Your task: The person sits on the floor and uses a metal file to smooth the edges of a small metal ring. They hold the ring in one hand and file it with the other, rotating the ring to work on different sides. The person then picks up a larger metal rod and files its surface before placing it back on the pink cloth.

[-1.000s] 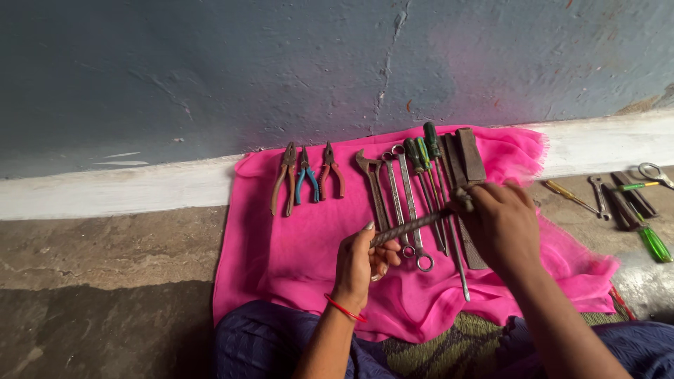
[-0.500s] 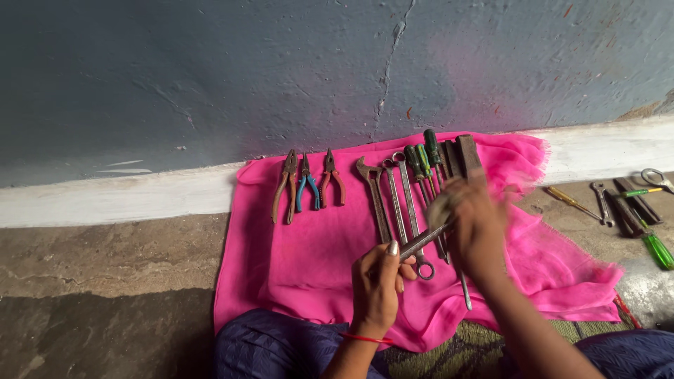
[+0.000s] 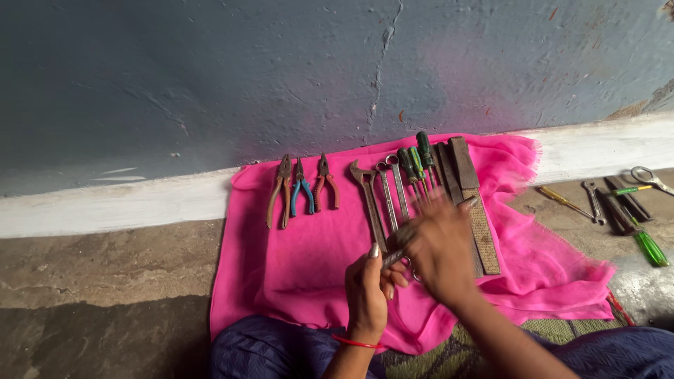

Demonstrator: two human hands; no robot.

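A pink cloth [image 3: 309, 260] lies on the floor against a blue wall. On it are three pliers [image 3: 302, 186], a row of spanners [image 3: 375, 196], green-handled screwdrivers [image 3: 414, 161] and flat metal files [image 3: 477, 210]. My left hand [image 3: 368, 291] and my right hand [image 3: 439, 242] meet over the cloth's middle, both closed on one long metal tool [image 3: 394, 257]. Its far end peeks out beyond the right hand near the files. The right hand is blurred and hides most of the tool.
More tools lie on the bare floor at the right: a yellow screwdriver [image 3: 565, 203], a small spanner [image 3: 595, 200], a green screwdriver [image 3: 649, 245] and scissors [image 3: 649, 177]. A white painted ledge [image 3: 112, 207] runs along the wall's foot. My blue-clad knees fill the bottom edge.
The right hand has drawn the long tool leftward and lower, away from the row of files. The left hand stays on its near end. The camera has shifted slightly.
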